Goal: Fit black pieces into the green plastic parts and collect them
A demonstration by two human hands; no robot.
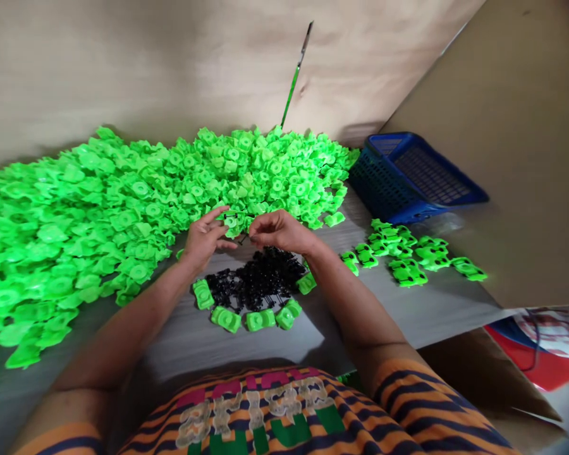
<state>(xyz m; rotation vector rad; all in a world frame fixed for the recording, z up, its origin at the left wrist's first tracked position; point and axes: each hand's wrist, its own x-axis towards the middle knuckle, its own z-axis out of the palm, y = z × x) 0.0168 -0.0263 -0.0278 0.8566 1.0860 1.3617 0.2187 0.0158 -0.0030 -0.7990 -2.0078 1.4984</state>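
Observation:
In my left hand (207,239) is a green toy car body (232,224), gripped by its edges with the underside up; a black axle lies across it. My right hand (279,229) is just to its right, fingers pinched around a thin black wheel axle (243,239). Below both hands lies a heap of black wheel axles (260,276). Several green car bodies (226,319) form an arc along the near side of that heap.
A large pile of green car bodies (137,189) spreads along the back and left of the table. At the right are green cars with black wheels (408,272) and a blue plastic basket (384,189). A cardboard box (483,373) stands below the table's right edge.

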